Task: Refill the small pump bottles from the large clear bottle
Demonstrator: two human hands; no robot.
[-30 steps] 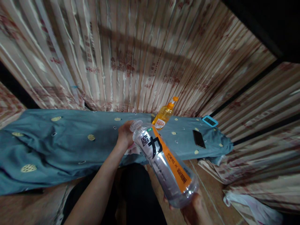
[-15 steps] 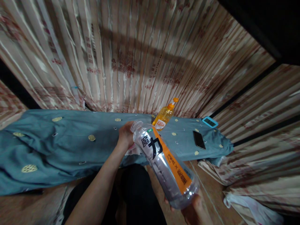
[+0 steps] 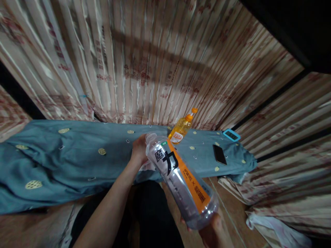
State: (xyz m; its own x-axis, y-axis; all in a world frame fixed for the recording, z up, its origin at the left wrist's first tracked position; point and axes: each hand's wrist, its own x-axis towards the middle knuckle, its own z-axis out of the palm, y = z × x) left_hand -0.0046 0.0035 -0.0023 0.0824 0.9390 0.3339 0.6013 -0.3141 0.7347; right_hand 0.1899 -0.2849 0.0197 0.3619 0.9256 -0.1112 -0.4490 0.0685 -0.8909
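Observation:
A large clear plastic bottle (image 3: 178, 182), with a silver and orange label, is tilted across the front of me, its neck up to the left. My right hand (image 3: 213, 229) grips it around the base. My left hand (image 3: 139, 150) is closed at the neck, its fingers mostly hidden behind the bottle. A pale crumpled cloth or tissue (image 3: 148, 166) shows just under my left hand; whether the hand holds it too, I cannot tell. Behind the bottle stands a pump bottle (image 3: 179, 131) of yellow-orange liquid with an orange pump top.
A narrow bench or table is draped in a blue-green cloth (image 3: 77, 151) with a pineapple print. On its right part lie a dark phone (image 3: 219, 154) and a blue-framed digital clock (image 3: 231, 135). Patterned curtains (image 3: 144, 69) hang behind and at the right. A white plastic bag (image 3: 276, 227) lies lower right.
The clear bottle and both hands have shifted very slightly to the left. My grip looks the same, and the things on the cloth stay where they were.

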